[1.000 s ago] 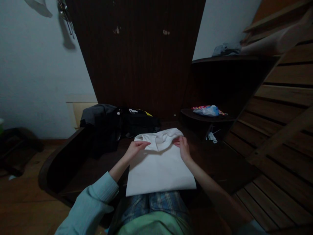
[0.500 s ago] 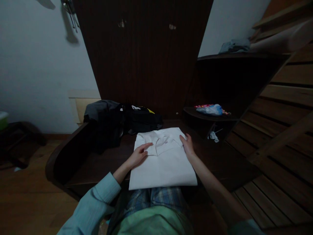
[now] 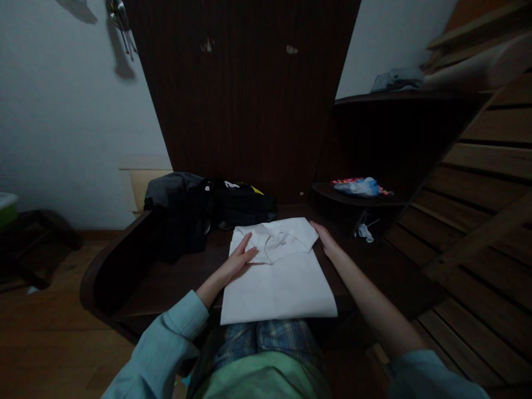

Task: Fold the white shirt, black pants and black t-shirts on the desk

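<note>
A white collared shirt (image 3: 278,288) lies folded into a neat rectangle on the dark wooden bench, its collar at the far end and its near edge by my lap. My left hand (image 3: 238,261) rests flat on the shirt left of the collar, thumb and fingers apart. At the far right corner, my right hand (image 3: 326,239) touches the side edge of the shirt with its fingers stretched out. Part of the right hand's fingers and thumb is hard to make out in the dim light.
Dark clothing and a black bag (image 3: 245,205) are heaped at the bench's back left, beside its curved armrest (image 3: 93,282). To the right, a corner shelf (image 3: 332,194) holds a plastic packet (image 3: 359,187). Wooden slats (image 3: 490,221) stand along the right side.
My right hand has shifted slightly outward, from atop the shirt's far right corner to its side edge. My left hand's fingers have swung to point more away from me.
</note>
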{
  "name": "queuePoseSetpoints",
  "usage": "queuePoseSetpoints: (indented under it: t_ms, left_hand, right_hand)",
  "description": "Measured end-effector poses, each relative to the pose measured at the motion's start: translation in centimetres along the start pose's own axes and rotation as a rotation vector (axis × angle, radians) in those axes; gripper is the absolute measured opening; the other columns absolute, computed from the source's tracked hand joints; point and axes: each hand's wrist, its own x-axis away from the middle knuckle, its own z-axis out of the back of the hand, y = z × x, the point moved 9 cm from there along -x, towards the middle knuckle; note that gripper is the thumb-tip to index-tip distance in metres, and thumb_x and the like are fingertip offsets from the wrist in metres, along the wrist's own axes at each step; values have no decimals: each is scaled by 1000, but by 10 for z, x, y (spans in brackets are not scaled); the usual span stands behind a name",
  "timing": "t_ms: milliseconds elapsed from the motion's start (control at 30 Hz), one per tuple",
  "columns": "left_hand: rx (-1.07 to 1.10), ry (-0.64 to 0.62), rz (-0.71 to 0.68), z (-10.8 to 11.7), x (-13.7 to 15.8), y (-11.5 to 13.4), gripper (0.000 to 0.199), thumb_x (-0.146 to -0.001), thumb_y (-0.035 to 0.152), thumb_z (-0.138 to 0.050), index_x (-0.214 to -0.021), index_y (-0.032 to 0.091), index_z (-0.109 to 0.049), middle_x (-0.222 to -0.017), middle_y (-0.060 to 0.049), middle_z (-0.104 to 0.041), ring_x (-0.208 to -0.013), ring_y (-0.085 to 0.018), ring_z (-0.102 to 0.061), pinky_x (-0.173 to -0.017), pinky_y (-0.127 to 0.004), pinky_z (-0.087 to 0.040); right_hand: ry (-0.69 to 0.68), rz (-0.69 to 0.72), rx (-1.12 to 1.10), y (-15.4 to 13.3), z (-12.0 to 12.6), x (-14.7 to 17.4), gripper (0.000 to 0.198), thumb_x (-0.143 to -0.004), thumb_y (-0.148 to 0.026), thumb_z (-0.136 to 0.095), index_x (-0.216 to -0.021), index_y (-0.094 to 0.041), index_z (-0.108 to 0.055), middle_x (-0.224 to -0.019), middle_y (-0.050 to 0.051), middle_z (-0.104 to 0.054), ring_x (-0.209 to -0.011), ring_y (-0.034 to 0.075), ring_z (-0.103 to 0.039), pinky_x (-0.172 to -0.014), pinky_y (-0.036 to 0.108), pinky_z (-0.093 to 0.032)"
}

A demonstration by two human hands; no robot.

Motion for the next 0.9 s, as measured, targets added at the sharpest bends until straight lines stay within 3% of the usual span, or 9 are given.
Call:
queuePoseSetpoints:
  t_ms: [100, 167, 267, 367, 467, 533, 600, 700, 900]
  left_hand:
    - [129, 17, 70, 1, 1, -9, 69, -71, 21, -65, -132, 25, -33, -124, -9, -47, -86, -15, -57, -68, -25, -49]
    - [166, 21, 91, 1, 1, -9, 70, -70, 16, -65, -131, 24, -33, -108, -7, -55, -67, -8, -55, -55, -20, -47]
    - [142, 32, 127, 2, -4, 5, 64, -69, 12, -65, -127, 19, -39, -87, -2, -57, -58, -5, -50, -50, -17, -44]
    - [91, 80, 99, 9, -13, 42, 51, -67, 11, -66, -116, 16, -52, -74, 1, -54, -51, -2, -46, -46, -14, -39]
    - [158, 29, -8, 9, -14, 93, 41, -69, 14, -64, -110, 16, -57, -66, 4, -50, -49, -1, -44, -45, -12, -35]
    - [178, 10, -77, 11, -3, 119, 37, -71, 16, -62, -109, 16, -58, -68, 3, -52, -49, -1, -42, -46, -12, -35]
    - [154, 29, -98, 15, 17, 126, 34, -72, 20, -61, -106, 17, -60, -72, 1, -55, -51, -2, -44, -47, -14, -36]
    - [93, 80, -37, 21, 53, 98, 34, -70, 28, -65, -102, 19, -62, -86, -2, -60, -63, -8, -51, -53, -17, -40]
    - [-31, 77, 236, 25, 99, 1, 47, -64, 42, -66, -103, 17, -62, -70, -1, -59, -47, -6, -43, -41, -17, -31]
  right_hand:
    - [35, -7, 13, -8, -1, 2, 15, -55, -30, -64, -62, -18, -58, -58, 0, -61, -62, 17, -57, -60, 26, -41]
    - [69, -6, 17, -14, -1, 2, 12, -52, -21, -63, -61, -18, -56, -55, -1, -59, -59, 16, -55, -58, 26, -41]
    - [94, 3, 15, -30, -5, 0, 13, -52, -15, -61, -63, -19, -55, -53, -3, -55, -55, 15, -52, -56, 27, -40]
    - [60, 25, -10, -57, -13, 2, 13, -55, -16, -58, -68, -19, -58, -53, -3, -54, -53, 14, -51, -53, 27, -38]
    - [-58, 81, -81, -91, -22, 19, 14, -57, -18, -57, -70, -18, -62, -59, -1, -58, -56, 14, -51, -53, 26, -38]
    - [-105, 121, -127, -109, -21, 41, 14, -56, -20, -59, -68, -17, -63, -66, 1, -61, -60, 14, -52, -54, 25, -39]
    - [-118, 142, -135, -116, -13, 67, 15, -55, -25, -62, -68, -17, -63, -70, 2, -62, -65, 15, -53, -56, 25, -39]
    - [-142, 78, -74, -92, 0, 106, 21, -53, -32, -66, -68, -18, -63, -68, 1, -60, -62, 15, -52, -53, 24, -38]
    - [-217, -145, 68, -4, 13, 147, 26, -49, -35, -68, -67, -18, -61, -60, -2, -55, -53, 10, -47, -46, 20, -32]
